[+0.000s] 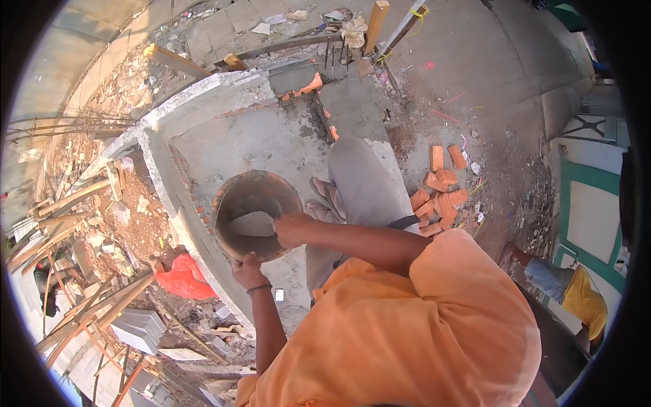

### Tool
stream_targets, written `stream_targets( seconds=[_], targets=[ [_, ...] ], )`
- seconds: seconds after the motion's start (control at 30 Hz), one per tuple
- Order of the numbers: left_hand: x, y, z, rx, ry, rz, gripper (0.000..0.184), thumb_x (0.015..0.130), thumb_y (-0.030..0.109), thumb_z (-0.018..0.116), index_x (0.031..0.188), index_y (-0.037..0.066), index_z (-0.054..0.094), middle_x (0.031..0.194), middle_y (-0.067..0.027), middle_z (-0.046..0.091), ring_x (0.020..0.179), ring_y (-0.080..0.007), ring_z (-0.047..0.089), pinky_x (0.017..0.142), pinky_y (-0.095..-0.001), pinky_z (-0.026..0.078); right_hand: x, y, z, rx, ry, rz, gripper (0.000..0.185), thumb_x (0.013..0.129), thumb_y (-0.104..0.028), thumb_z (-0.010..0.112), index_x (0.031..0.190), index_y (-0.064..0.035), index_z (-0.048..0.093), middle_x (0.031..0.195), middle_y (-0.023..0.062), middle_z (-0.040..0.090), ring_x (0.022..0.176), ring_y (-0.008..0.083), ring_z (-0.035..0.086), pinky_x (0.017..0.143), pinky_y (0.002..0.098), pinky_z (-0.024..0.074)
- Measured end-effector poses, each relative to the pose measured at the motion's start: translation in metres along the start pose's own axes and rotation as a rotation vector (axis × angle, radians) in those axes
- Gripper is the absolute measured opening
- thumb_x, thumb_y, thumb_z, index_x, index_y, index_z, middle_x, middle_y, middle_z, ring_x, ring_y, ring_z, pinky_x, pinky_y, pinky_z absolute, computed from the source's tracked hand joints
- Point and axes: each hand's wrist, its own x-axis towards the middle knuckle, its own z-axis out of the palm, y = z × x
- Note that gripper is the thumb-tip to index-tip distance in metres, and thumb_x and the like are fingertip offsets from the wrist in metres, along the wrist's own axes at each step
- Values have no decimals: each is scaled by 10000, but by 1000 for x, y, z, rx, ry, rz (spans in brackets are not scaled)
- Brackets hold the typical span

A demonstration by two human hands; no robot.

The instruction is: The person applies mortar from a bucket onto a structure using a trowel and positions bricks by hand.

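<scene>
A round dark bucket [254,191], its inside coated with grey mortar, sits on the concrete in front of me. My left hand [249,273] grips its near rim, with a dark band around the wrist. My right hand [291,230] is closed at the bucket's right rim, around the handle end of a trowel [252,224]. The wide grey blade reaches down inside the bucket; the handle is hidden by my fingers. Close to the bucket is my sandalled foot [327,195], below my bent knee in grey trousers.
Low cemented walls [183,227] edge the slab, with exposed brickwork [302,89] at the far side. Loose orange bricks [444,203] are piled right. Timber poles [95,319], rubble and a red plastic bag [184,277] lie left. Another person in yellow [586,305] is at far right.
</scene>
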Motion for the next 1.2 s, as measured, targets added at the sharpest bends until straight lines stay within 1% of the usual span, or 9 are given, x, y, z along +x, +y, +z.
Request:
stream_targets(
  seconds=[0.27,0.37,0.4,0.6,0.77,0.8,1.0,1.1,1.2],
  targets=[
    [89,17,25,185,-63,-3,126,691,2,577,793,37,511,733,-35,525,610,-126,513,513,-255,440,59,40,-28,14,423,-91,256,728,-104,583,954,7,625,960,185,612,934,294,615,778,384,501],
    [126,8,79,266,-163,2,124,694,-12,571,804,24,526,724,-35,533,593,-112,505,520,-244,437,108,81,-35,105,481,125,186,716,-97,589,862,-1,653,942,186,618,896,281,629,728,372,516],
    [138,1,93,297,-226,0,117,695,-20,568,798,16,527,727,-37,537,602,-104,506,526,-239,434,121,98,-38,120,486,106,136,700,-90,581,769,-17,672,859,170,635,846,282,640,682,369,525],
    [183,6,166,386,-500,-2,76,686,-18,561,746,25,542,695,0,536,583,-68,457,510,-222,374,114,117,-18,33,521,162,130,676,-114,591,733,-33,676,769,146,648,790,291,647,673,397,518],
    [226,-7,183,654,-629,74,120,710,-16,540,829,-5,554,769,-49,586,650,-112,543,582,-245,460,116,141,-38,222,622,129,139,679,-137,618,747,-26,667,784,160,646,790,294,650,682,409,515],
    [217,0,200,572,-609,29,61,676,-9,564,719,28,544,678,-1,547,564,-65,458,513,-226,403,114,152,-51,268,630,154,145,681,-143,620,752,-24,665,788,158,647,796,294,650,686,409,515],
    [226,10,254,634,-663,-46,54,687,-7,573,730,20,552,679,-20,564,593,-85,510,522,-236,421,158,176,-38,597,373,393,173,684,-137,605,797,-21,666,864,122,660,872,286,640,733,399,509],
    [265,-7,249,815,-747,76,67,699,-1,574,766,3,572,683,-29,573,599,-92,531,528,-238,428,145,166,-66,658,417,472,249,705,-146,639,903,5,627,952,197,616,959,327,601,805,403,495],
    [278,-18,259,798,-820,178,90,705,0,571,793,-5,584,673,-30,575,582,-90,525,529,-232,426,162,168,-58,509,704,607,312,711,-129,631,978,30,602,1015,223,591,958,335,603,808,396,499]
  ],
)
